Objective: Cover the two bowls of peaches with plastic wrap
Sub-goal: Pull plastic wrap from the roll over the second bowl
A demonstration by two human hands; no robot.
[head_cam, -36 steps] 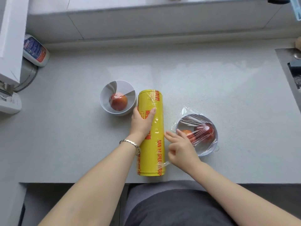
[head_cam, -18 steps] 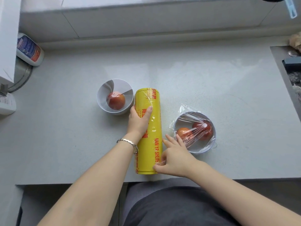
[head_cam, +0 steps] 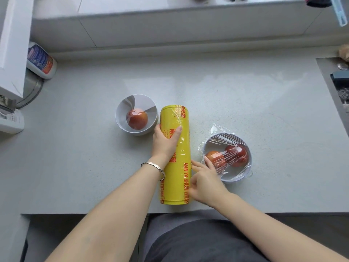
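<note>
Bowls, two, round: open bowl (head_cam: 122,118) left of glossy cylindrical roll (head_cam: 183,154), film-covered bowl (head_cam: 236,178) right. Your left hand (head_cam: 164,142) clasps the roll; right hand (head_cam: 205,182) grip unclear.

Bright yellow wrap roll (head_cam: 174,154) with red lettering, red-orange peaches (head_cam: 137,121) in pale grey bowls (head_cam: 122,120), speckled light grey counter (head_cam: 245,103).

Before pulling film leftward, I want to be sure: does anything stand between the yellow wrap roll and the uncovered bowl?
Nothing visible does. The wrap roll lies directly beside the uncovered bowl; only the left hand, gripping the roll, sits at that side.
</note>
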